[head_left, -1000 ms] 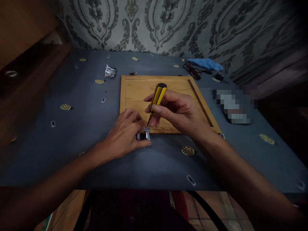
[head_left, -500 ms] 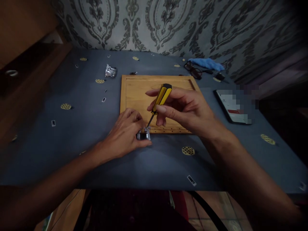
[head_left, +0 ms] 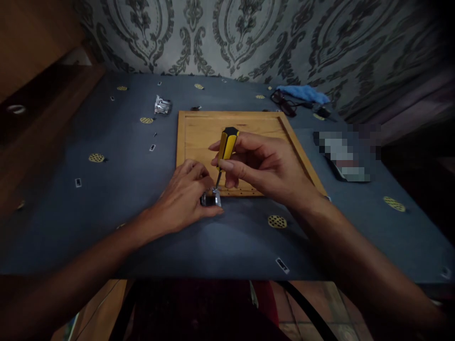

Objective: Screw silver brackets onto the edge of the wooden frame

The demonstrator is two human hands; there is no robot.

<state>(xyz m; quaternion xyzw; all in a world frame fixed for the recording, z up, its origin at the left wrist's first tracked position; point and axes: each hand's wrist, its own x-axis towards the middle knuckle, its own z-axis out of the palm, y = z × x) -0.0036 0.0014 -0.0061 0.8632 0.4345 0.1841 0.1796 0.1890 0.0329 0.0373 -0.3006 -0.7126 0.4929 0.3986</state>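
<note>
My right hand [head_left: 259, 163] is closed on the yellow and black handle of a screwdriver [head_left: 228, 147], thumb and fingers around its lower part. The screwdriver stands nearly upright, with its tip down at a metal hinge [head_left: 215, 196]. That hinge sits at the near edge of a framed wooden panel [head_left: 209, 142], towards its left corner. My left hand [head_left: 190, 194] grips the hinge, fingers over its far side and thumb along the near side. Small dark holes run along the panel's near edge. Whether the tip sits in a screw is too small to tell.
A second metal hinge [head_left: 162, 105] lies at the back left, with a small screw [head_left: 155, 135] nearer. Glasses [head_left: 284, 102] and a blue cloth [head_left: 304, 93] are at the back right. A phone [head_left: 343, 158], partly blurred out, lies right of the panel on the patterned tablecloth [head_left: 117, 199].
My right hand has shifted a little left, and the screwdriver has swung from a rightward lean to more upright. My left hand stays on the hinge.
</note>
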